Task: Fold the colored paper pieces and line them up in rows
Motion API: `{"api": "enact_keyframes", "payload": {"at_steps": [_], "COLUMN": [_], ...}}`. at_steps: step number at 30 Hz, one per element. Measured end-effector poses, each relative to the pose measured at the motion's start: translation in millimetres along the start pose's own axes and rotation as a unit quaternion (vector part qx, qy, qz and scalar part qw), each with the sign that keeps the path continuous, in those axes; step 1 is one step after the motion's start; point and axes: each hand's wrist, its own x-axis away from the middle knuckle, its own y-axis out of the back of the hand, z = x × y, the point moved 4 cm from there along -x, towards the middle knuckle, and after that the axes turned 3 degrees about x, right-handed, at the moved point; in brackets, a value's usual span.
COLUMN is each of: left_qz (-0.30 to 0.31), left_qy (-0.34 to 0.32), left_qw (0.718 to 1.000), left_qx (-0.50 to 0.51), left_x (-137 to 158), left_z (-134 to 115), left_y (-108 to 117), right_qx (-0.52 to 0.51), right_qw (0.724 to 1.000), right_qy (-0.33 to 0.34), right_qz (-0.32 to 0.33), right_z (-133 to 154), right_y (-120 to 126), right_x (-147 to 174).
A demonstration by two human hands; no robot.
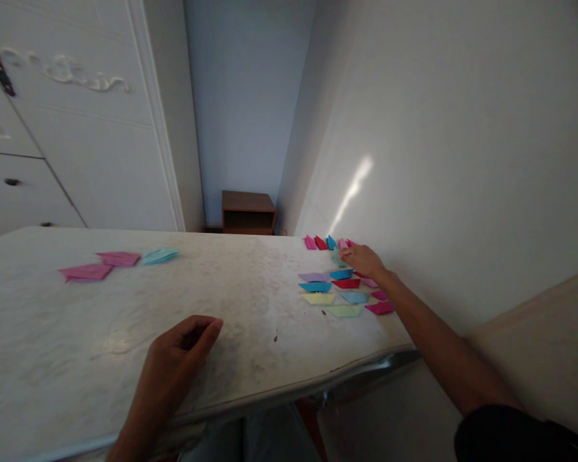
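My right hand [363, 260] reaches to the far right of the table, its fingers closed on a pale green folded paper piece [337, 258] that they partly cover. Just beyond it stands a row of folded papers, among them a red one [320, 243] and a blue one [331, 242]. Nearer me lie several flat, boat-shaped paper pieces, including a lilac one [314, 277], a yellow one [318, 298] and a magenta one [380, 308]. My left hand [180, 350] is by the table's front, fingers curled toward the thumb, with nothing visible in them.
Pink folded papers [87, 273] and a light blue folded stack [160, 256] lie on the left of the white table [241, 282]. A wall [443, 160] borders the right side. Beyond the table are a white cabinet [87, 128] and a brown box-like stand [248, 202].
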Motion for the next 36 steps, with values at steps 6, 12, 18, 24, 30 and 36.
{"api": "enact_keyframes", "payload": {"at_steps": [6,12,18,24,30,36], "left_qz": [0.002,0.019,0.071,0.027,-0.16,-0.169], "left_qy": [0.006,0.012,0.036,0.037,-0.041,0.128], "left_qw": [1.0,1.0,0.997,0.999,0.943,0.9], "left_qx": [-0.009,-0.011,0.011,-0.023,-0.288,-0.381], "left_x": [-1,-1,-2,-28,-75,-122], "left_z": [-3,-8,-11,5,22,56], "left_y": [0,1,3,45,132,177], "right_qx": [-0.181,-0.388,-0.48,-0.473,-0.451,-0.432], "right_qw": [0.975,0.9,0.838,0.83,0.82,0.824], "right_qy": [0.02,0.177,0.259,0.294,0.352,0.367], "right_qz": [-0.124,-0.093,0.017,0.004,-0.003,-0.006], "right_z": [39,138,199,204,206,209], "right_y": [14,11,-1,-12,-14,-16], "right_x": [34,98,125,128,135,135]}}
